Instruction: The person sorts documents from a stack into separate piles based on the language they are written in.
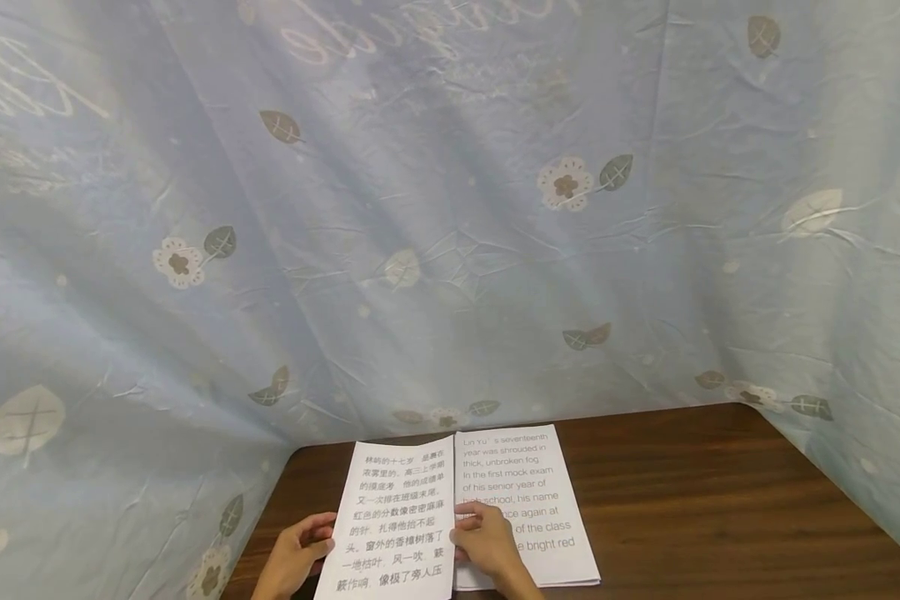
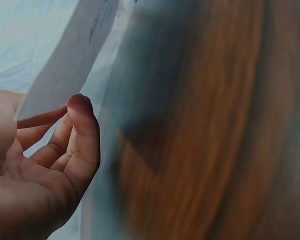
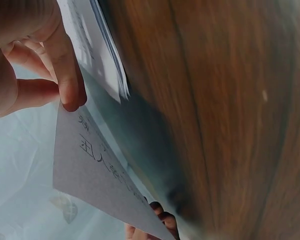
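Note:
A white sheet with printed Chinese text (image 1: 393, 525) is held up between both hands in the head view. The left hand (image 1: 293, 557) pinches its left edge; in the left wrist view the thumb and fingers of that hand (image 2: 55, 165) meet at the paper (image 2: 65, 65). At the sheet's right edge the right hand (image 1: 489, 546) pinches it, and in the right wrist view this hand (image 3: 40, 65) grips a corner of the sheet (image 3: 95, 170). Under the right hand, a stack of sheets with English text (image 1: 528, 492) lies partly covered.
A dark brown wooden table (image 1: 705, 508) carries the papers. Pale blue fabric (image 1: 450, 250) with printed leaves and flowers hangs behind the table and on both sides of it. The stack's edge (image 3: 110, 55) shows near the right hand in the right wrist view.

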Tool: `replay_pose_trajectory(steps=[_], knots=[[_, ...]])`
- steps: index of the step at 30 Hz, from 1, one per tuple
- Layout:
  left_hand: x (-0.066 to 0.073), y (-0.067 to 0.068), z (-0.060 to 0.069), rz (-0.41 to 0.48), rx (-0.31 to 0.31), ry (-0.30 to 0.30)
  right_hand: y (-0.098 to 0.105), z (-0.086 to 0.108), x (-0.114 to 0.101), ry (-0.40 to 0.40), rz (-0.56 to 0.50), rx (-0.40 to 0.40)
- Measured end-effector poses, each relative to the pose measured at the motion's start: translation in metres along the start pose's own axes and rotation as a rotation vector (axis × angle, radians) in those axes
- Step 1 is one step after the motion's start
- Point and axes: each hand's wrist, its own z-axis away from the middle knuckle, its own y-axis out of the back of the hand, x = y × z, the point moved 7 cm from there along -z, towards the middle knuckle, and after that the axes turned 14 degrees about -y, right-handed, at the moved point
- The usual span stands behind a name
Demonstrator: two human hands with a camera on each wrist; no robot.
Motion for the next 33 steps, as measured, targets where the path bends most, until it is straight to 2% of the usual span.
replay_pose_trajectory(steps=[8, 13, 20, 27, 33], knots=[[-0.012, 0.017, 0.002, -0.018, -0.011, 0.046, -0.019, -0.001, -0.001, 0.016, -0.021, 0.002], [-0.017, 0.023, 0.004, -0.022, -0.027, 0.057, -0.028, -0.001, 0.001, 0.021, -0.019, -0.014], [-0.018, 0.020, 0.001, -0.016, -0.040, 0.065, -0.029, -0.001, 0.001, 0.040, -0.018, 0.002], [-0.013, 0.020, -0.002, -0.020, -0.076, 0.029, -0.029, -0.004, -0.001, 0.054, 0.007, 0.007], [-0.012, 0.021, -0.003, -0.039, -0.068, 0.030, -0.030, -0.005, -0.005, 0.082, 0.029, 0.022]])
